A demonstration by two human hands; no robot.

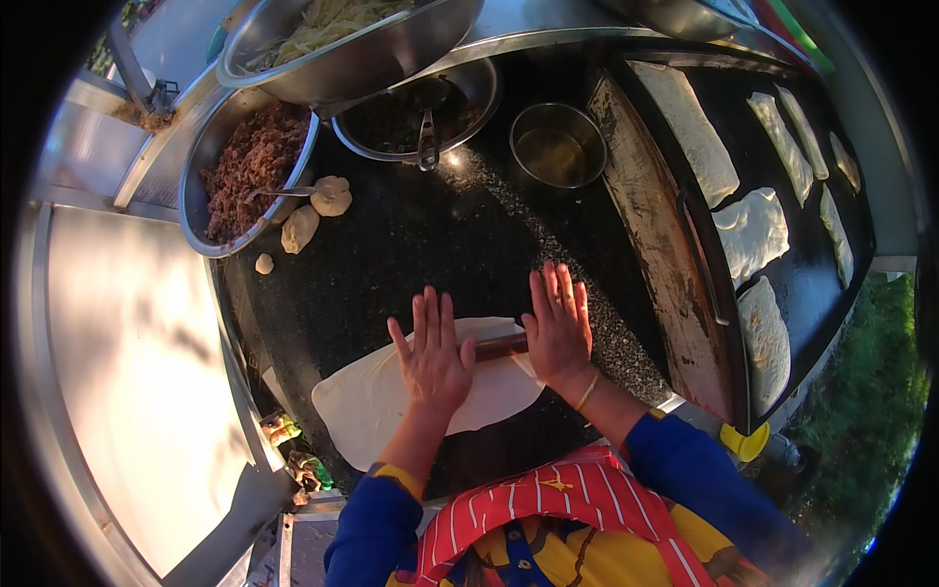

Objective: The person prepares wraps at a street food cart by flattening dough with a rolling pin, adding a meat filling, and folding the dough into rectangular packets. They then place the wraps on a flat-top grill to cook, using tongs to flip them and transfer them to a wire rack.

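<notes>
A wide, thin sheet of pale dough (pixel 352 411) lies on the black speckled stone counter (pixel 396 242) in front of me. Across it runs a reddish-brown rolling pin (pixel 502 348), its middle showing between my hands. My left hand (pixel 438 367) rests flat over the pin's left part, fingers stretched forward and apart. Over the other part lies my right hand (pixel 561 334), palm down with straight fingers. Neither hand curls around the pin, and the palms hide its ends. Two dough balls (pixel 331 196) and a small dough lump (pixel 264 263) sit farther off at the left.
A steel bowl of reddish minced filling (pixel 253 176) stands back left, beside a bowl with a ladle (pixel 428 139). Shredded vegetables fill a raised steel basin (pixel 323 37). A small pot of yellowish liquid (pixel 557 150) is near the griddle (pixel 796 227), which bears several filled flatbreads (pixel 752 227).
</notes>
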